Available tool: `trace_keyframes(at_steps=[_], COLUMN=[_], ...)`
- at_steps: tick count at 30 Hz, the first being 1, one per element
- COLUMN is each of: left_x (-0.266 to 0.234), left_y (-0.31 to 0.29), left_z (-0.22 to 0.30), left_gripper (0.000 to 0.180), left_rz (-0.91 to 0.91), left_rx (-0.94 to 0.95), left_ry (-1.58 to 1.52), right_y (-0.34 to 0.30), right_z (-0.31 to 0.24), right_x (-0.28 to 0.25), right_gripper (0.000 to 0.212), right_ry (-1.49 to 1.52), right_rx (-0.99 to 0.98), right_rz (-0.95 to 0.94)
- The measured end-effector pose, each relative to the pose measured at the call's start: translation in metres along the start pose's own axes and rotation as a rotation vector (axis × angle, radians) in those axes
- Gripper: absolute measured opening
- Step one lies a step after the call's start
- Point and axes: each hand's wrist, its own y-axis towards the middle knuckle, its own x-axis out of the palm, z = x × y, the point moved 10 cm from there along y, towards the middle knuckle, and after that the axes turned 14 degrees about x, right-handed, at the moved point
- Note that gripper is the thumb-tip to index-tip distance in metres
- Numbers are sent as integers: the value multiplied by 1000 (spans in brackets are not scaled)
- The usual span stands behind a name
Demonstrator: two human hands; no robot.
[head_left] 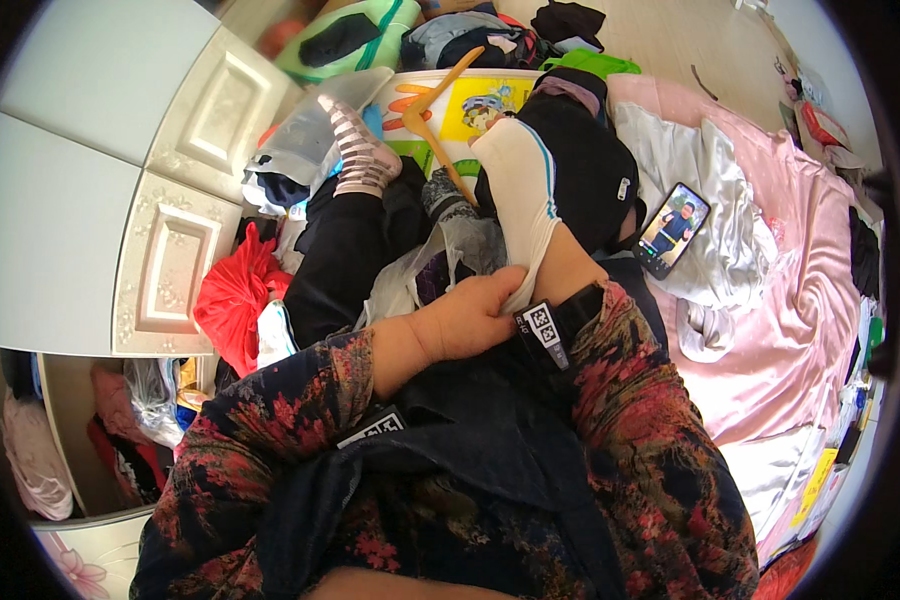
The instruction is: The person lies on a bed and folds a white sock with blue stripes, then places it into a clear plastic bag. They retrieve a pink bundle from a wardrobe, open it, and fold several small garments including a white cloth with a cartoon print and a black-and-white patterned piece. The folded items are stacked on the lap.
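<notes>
Left hand: from where I stand, the left hand (pixel 475 317) is nearly closed, thumb and fingers pinching the cuff of a white sock (pixel 518 190).
Right hand: inside that sock, the cloth drawn over it to the wrist; I cannot tell how far its fingers spread. The right forearm (pixel 572 262) comes out of the cuff.
White sock: blue-striped, between twelve and one from the left hand, twelve pointing away from the person, in front of the black trousers.
Lap bag: clear crumpled plastic (pixel 390 285), just past the left hand towards eleven, with dark purple stuff showing through.
Red bag: a bunched red plastic bag (pixel 238 305) at nine; its contents are hidden.
Shelf compartment: an open shelf (pixel 62 420) at eight, holding folded pink cloth (pixel 35 455) and a clear bag (pixel 152 393).
Left edge: cream cabinet doors (pixel 180 262) stand between nine and ten.
Right side: a pink sheet (pixel 765 385) spreads from one to four; a phone (pixel 673 230) lies at two on white cloth (pixel 740 190).
Far side: heaped clothes (pixel 470 42) at twelve; pale floor (pixel 660 45) at one.
</notes>
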Motion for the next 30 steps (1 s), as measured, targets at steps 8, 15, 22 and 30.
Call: trace_keyframes(at_steps=[8, 15, 22, 30], left_x=[-37, -130, -123, -120], left_y=[-4, -17, -7, -14], left_z=[-13, 16, -13, -10], left_gripper=[19, 23, 9, 13], left_rz=[324, 738, 511, 482], left_rx=[-79, 137, -45, -91], left_ry=[-422, 154, -472, -495], right_y=[-5, -50, -54, -45], right_z=[-15, -52, -54, -64], right_x=[38, 57, 61, 48], right_gripper=[55, 92, 71, 49], right_ry=[704, 1083, 1003, 386], right_rx=[271, 670, 740, 29], right_rz=[-484, -812, -752, -763])
